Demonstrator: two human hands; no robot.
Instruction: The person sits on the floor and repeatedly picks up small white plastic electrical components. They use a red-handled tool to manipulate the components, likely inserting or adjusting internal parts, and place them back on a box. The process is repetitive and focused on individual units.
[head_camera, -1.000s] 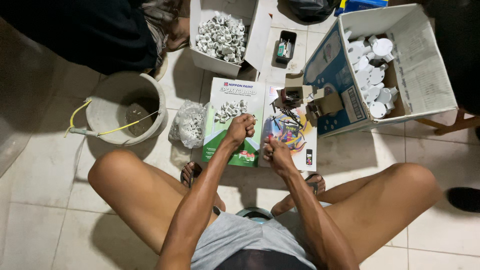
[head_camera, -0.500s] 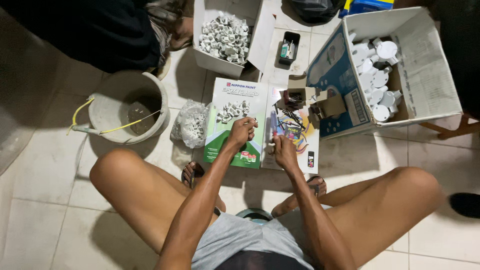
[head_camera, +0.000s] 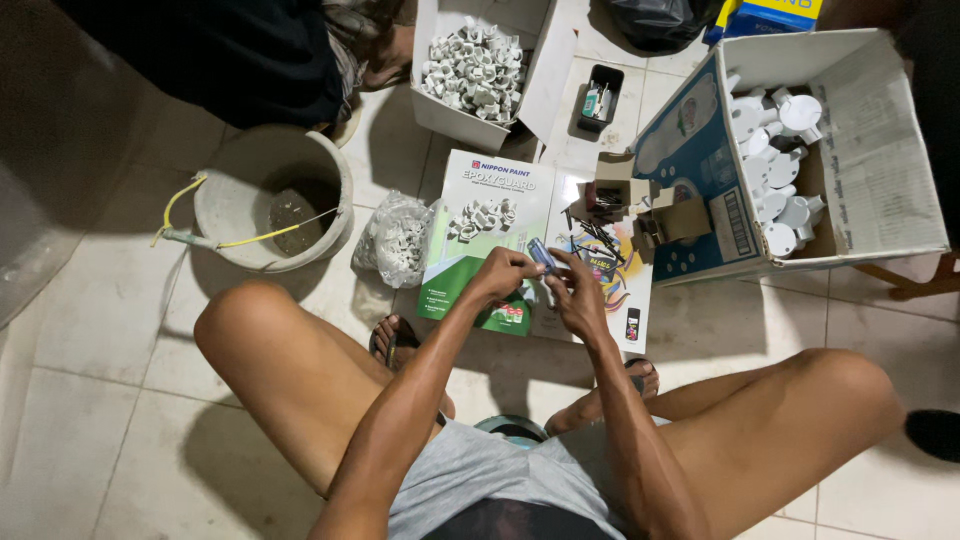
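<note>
- left hand (head_camera: 508, 272): fingers curled, pinching one end of a small blue-grey part (head_camera: 541, 254), held up over the floor between the knees
- right hand (head_camera: 578, 292): fingers bent, tips on the other end of the same part; the hands meet at it
- the part is too small to tell what it is
- directly under the hands: green-and-white cardboard sheet (head_camera: 480, 240) flat on the tiled floor (head_camera: 90, 380), with a small pile of white clips (head_camera: 477, 217) on it
- just right of it: colourful printed sheet (head_camera: 610, 265) with dark nails (head_camera: 598, 235) scattered on it, and a small open brown carton (head_camera: 615, 190)
- left of green sheet: clear plastic bag (head_camera: 398, 238) of white clips, touching the sheet's edge
- further left: grey bucket (head_camera: 272, 205) with a yellow handle, dark residue inside
- top centre: open white box (head_camera: 480, 75) full of white clips; small black tray (head_camera: 598, 98) beside it
- right: big blue-and-white carton (head_camera: 860, 150) holding round white fittings (head_camera: 775, 165)
- top left: another person's dark clothing (head_camera: 220, 55), well apart from the hands
</note>
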